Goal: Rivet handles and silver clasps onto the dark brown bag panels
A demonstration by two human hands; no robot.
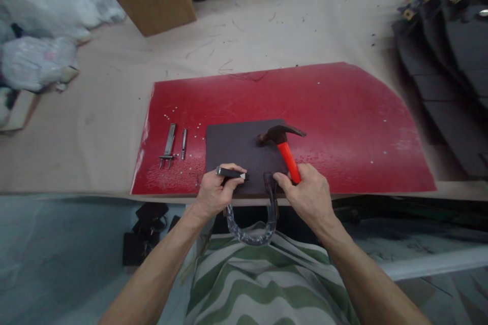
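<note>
My left hand point(215, 189) pinches a short dark rod-like tool point(231, 173), its silver end to the left and a pale spot near its right end. The tool lies nearly level over a dark grey panel point(236, 144). In my right hand point(309, 190) is a claw hammer point(290, 160) with an orange handle, its dark head above the panel's right side. The right thumb reaches toward the end of a curved bag handle point(251, 237), which is wrapped in clear plastic and hangs over the table edge. My left fingers partly hide the handle's other end.
The panel rests on a red board point(343, 127). Left of it lie a pronged metal tool point(168, 146), a slim metal rod point(184, 143) and several tiny bits. A cardboard box point(160, 7) stands behind; dark panels with buckles point(446, 76) are stacked at right.
</note>
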